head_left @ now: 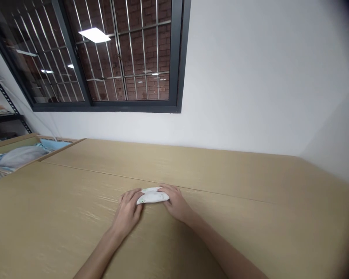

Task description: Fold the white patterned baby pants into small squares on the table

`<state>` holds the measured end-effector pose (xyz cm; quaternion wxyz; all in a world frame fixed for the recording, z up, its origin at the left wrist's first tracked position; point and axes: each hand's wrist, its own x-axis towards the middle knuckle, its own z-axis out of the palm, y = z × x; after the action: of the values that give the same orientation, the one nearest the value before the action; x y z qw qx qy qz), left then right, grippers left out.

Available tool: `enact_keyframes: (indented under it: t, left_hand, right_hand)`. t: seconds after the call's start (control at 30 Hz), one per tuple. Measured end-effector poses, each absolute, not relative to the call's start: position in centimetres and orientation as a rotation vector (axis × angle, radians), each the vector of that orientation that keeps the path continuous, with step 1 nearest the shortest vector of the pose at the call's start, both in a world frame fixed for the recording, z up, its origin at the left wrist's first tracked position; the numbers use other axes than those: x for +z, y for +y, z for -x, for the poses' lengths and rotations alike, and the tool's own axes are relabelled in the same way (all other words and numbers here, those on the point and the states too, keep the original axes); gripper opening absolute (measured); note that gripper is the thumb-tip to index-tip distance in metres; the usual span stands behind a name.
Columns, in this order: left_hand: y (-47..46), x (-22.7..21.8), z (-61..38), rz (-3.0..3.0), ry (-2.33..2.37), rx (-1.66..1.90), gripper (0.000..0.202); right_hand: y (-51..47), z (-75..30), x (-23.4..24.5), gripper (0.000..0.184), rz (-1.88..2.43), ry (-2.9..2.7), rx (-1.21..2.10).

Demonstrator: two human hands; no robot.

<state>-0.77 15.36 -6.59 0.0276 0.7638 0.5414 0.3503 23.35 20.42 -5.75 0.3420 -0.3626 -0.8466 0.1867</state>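
Observation:
A small white cloth [152, 196] with faint green printed marks is folded or rolled into a compact bundle near the middle of the head view. My left hand [129, 208] is closed on its left end, the thumb and fingers curled around it. At the other end my right hand [176, 202] grips the bundle in the same way. Both hands rest on or just above the tan tabletop [69, 217]. The ends of the cloth are hidden under my fingers.
A seam [110, 173] crosses the tabletop beyond my hands. At the far left stands an open wooden box [62, 145] with blue and whitish fabric [21, 155] inside. Behind the table are a white wall [235, 85] and a barred window [128, 58]; a shelf rack [7, 99] stands left.

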Motion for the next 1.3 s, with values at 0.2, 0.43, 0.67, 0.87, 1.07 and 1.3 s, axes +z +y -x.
enact_keyframes:
  t: [0.2,0.43,0.67,0.87,1.07,1.3]
  left_hand:
    - [14.1,-4.6,-0.6,-1.781,1.474,1.196,0.035]
    - [13.3,-5.1,-1.4,-1.449,1.295,1.014,0.07]
    - [12.7,-5.8,-1.3,-1.739,1.424,0.813,0.044]
    - [12.3,-4.9,-1.7,-1.931,1.629,0.633,0.035]
    - [11.3,-3.3,-2.3,-2.245,1.755,0.706,0.028]
    - [8.8,-3.2,-4.8,-2.497,1.313,0.699,0.027]
  right_hand:
    - [20.0,-24.2,-1.8,0.022,0.993,-1.891,1.046]
    - [20.4,-24.6,-2.4,0.042,1.176,-1.584,1.339]
    - [20.9,-24.7,-3.6,0.037,1.17,-1.631,1.259]
    - [20.5,-24.5,-3.7,0.03,1.23,-1.705,1.127]
    - [19.3,-23.8,-2.6,0.042,1.147,-1.978,0.635]
    - [16.1,-23.0,-0.6,0.05,0.669,-2.513,0.646]
